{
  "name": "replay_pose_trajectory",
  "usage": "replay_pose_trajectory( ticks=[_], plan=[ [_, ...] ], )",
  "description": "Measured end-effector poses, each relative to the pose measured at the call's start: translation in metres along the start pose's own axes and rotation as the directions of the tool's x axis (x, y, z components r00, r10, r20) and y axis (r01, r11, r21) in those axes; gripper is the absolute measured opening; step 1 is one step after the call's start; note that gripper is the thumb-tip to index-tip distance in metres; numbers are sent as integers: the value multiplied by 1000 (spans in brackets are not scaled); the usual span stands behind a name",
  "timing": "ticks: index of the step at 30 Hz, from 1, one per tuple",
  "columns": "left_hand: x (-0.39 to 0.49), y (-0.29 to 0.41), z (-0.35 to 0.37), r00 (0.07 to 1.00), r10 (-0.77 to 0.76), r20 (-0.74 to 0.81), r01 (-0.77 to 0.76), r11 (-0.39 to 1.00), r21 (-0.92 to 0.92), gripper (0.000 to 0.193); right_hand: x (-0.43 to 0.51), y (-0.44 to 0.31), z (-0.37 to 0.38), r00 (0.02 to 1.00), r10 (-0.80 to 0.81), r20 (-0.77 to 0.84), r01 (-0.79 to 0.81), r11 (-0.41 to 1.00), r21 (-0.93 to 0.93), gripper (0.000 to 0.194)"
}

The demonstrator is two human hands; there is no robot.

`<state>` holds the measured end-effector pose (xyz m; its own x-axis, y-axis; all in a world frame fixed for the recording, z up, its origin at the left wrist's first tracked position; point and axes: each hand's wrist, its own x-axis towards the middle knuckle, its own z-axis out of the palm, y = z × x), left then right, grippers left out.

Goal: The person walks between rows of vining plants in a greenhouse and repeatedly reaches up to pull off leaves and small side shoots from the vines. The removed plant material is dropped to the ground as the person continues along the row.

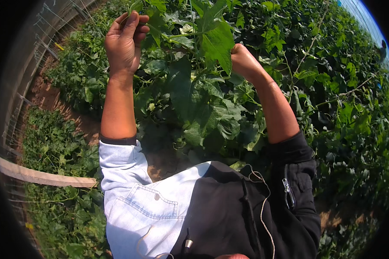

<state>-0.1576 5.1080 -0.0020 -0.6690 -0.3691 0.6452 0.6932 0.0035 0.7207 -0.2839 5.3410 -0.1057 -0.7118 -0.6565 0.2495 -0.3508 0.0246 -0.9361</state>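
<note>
At the upper left, my left hand (125, 42) is raised with its thumb and fingers closed on a green vine stem (134, 5). Beside it, more stems run right towards a large lobed leaf (218, 43) in sunlight. My right hand (243, 60) is just right of that leaf, its fingers bent; the leaf hides the fingertips, so what they hold cannot be seen. Below and between my hands hang more broad leaves (194, 94) of the climbing plant. A thin upright string (192, 19) runs among the foliage.
Dense leafy vines (353, 136) spread to the right, with a dry twisted stem (312, 42) crossing them. A pale beam (48, 174) juts in at the left. Bare soil (48, 94) shows near the left wall, where strings are tied. A pale cord (264, 213) hangs over my jacket.
</note>
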Motion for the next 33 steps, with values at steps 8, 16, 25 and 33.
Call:
replay_pose_trajectory(
  ticks=[8,16,25,33],
  plan=[
    [-1,-1,-12,985,-15,-170,8,999,-38,25,3,47,-50,836,218,-503,118,824,553,16],
    [-75,-102,40,941,-303,-150,297,953,-63,26,-49,185,19,834,426,-352,-258,863,435,49],
    [-208,-196,49,814,-558,-162,552,829,-82,29,-150,320,60,971,119,-205,-231,675,-701,55],
    [-278,-233,24,636,-721,-275,689,691,-217,27,-191,232,94,715,699,32,-631,625,460,47]
  ],
)
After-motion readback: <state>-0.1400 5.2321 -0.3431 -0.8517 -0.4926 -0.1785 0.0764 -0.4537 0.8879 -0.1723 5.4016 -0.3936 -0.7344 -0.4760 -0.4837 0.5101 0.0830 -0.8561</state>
